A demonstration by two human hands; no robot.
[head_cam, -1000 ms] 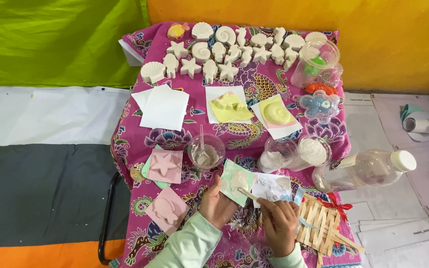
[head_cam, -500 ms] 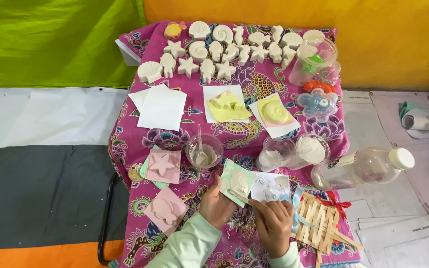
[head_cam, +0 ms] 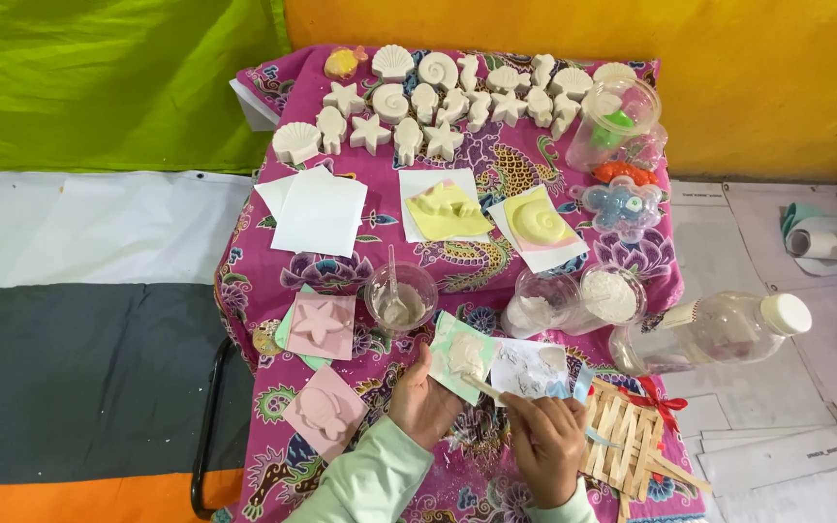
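Fingers [head_cam: 535,412] hold stick over plaster-filled green mould [head_cam: 464,355].

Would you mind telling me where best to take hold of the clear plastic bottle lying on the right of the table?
Probably around the middle of the clear plastic bottle, from above. It lies on its side with its white cap pointing right, and its round body is bare on top; tubs crowd its left end.
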